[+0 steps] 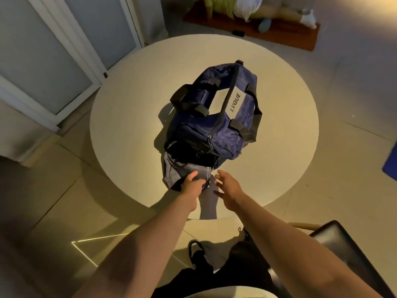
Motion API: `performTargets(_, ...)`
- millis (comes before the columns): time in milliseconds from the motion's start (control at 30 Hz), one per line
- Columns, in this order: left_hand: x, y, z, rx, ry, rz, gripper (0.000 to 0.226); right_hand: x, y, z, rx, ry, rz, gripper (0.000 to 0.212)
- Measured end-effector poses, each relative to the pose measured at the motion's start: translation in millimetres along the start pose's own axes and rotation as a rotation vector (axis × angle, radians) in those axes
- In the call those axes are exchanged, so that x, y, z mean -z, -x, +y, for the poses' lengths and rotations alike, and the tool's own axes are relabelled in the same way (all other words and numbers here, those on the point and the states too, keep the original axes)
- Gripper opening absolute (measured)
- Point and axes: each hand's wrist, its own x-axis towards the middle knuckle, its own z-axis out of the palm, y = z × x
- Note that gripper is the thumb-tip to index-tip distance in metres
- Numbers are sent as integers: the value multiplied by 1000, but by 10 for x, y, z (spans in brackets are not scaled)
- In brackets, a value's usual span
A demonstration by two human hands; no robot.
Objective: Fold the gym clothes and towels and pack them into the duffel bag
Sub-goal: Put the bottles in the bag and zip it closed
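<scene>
A navy duffel bag [217, 117] with black straps and a grey "LVQUE" panel lies in the middle of the round table [129, 117]. Its near end is unzipped, and a grey flap or garment [178, 168] hangs out over dark contents. My left hand [192, 183] grips the near edge of that grey fabric, thumb on top. My right hand [227, 186] hovers just to the right of it with fingers spread, holding nothing.
A dark chair [343, 250] stands at the near right of the table. Glass doors [53, 61] fill the left. A wooden mat [279, 31] with a person lying on it is at the far side. A blue object [392, 164] sits at the right edge.
</scene>
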Motion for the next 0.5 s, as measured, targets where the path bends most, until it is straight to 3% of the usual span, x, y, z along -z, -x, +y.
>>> performTargets(167,36,-190,-22,66,-41,93,63,-193,-217,81,2,-41,-10,19)
performTargets(300,31,-213,-12,-12,130,235,62,-293,-324,141,18,-137,29,21)
performTargets(500,33,-156,-102,71,89,199,53,-352,-388,145,41,-211,114,14)
